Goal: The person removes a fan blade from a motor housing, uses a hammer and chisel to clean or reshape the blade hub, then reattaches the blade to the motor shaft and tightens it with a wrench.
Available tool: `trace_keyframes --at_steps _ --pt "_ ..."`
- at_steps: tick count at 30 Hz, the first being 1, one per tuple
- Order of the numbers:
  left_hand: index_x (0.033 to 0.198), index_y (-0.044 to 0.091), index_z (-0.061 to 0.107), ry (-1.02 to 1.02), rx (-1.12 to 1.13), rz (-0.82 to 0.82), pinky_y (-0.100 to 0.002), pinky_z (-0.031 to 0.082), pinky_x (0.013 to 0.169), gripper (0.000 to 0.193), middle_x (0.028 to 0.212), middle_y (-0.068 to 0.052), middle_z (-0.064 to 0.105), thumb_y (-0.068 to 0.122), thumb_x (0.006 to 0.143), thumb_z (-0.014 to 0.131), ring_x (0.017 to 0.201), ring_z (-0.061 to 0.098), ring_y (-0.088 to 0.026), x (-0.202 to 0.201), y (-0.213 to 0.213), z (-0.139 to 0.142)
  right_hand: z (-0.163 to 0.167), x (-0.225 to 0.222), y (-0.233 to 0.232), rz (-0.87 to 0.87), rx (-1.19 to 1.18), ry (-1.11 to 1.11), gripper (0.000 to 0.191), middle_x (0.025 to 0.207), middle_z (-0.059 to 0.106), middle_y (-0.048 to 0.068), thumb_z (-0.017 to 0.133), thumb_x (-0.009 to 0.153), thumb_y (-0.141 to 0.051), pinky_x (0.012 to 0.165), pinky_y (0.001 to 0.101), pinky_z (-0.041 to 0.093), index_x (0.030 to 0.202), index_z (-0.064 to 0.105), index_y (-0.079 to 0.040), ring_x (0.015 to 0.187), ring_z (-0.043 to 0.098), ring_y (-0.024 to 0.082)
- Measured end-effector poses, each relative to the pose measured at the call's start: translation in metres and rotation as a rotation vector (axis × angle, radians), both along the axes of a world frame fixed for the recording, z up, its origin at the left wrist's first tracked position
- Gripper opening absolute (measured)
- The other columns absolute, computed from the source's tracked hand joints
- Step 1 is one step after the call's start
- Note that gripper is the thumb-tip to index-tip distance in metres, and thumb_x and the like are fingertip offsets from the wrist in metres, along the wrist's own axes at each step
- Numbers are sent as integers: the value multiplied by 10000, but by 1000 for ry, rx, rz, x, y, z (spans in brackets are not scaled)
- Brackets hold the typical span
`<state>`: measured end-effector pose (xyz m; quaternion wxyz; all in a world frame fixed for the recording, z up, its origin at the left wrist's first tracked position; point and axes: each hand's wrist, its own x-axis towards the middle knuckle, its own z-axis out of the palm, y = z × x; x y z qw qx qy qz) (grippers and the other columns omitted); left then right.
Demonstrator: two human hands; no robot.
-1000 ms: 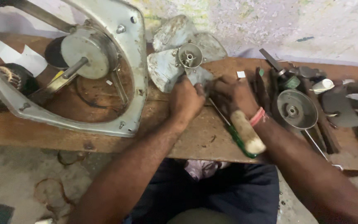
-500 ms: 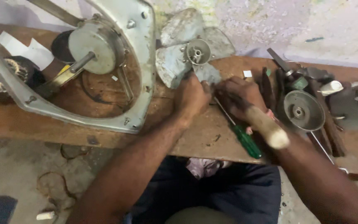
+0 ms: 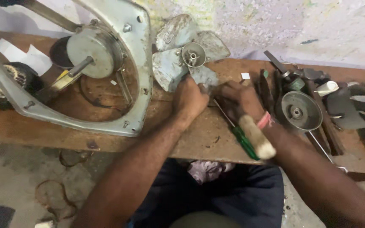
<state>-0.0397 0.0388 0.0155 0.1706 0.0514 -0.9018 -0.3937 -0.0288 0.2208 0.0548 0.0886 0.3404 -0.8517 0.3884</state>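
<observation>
We are losing the lower blade of the dusty grey metal fan blade wheel (image 3: 178, 59) behind our left hand (image 3: 191, 99). Our right hand (image 3: 241, 99) is covering the head of the pale wooden-handled tool (image 3: 256, 137). The big grey metal fan housing (image 3: 138, 55) is running off the top-left edge.

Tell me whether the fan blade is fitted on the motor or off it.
Off. The fan blade lies on the bench, apart from the motor.

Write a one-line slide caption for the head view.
Both hands, left hand and right hand, grip a grey fan blade on a wooden bench.
</observation>
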Motion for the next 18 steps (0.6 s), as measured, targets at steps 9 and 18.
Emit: trace_keyframes --at_steps 9,18 --pt "1008 -25 688 124 67 -46 -518 564 773 234 950 -270 723 161 867 685 901 704 -454 -8 -3 -11 0 -22 9 -13 -130 202 283 989 697 134 627 864 20 813 362 538 1134 709 8 912 685 246" --pt "1104 -14 661 221 96 33 -485 553 788 306 955 -249 720 253 961 705 891 703 -411 36 -4 18 -11 -12 36 39 -782 -215 204 908 663 129 522 1043 -99 676 325 502 1177 596 35 739 606 191"
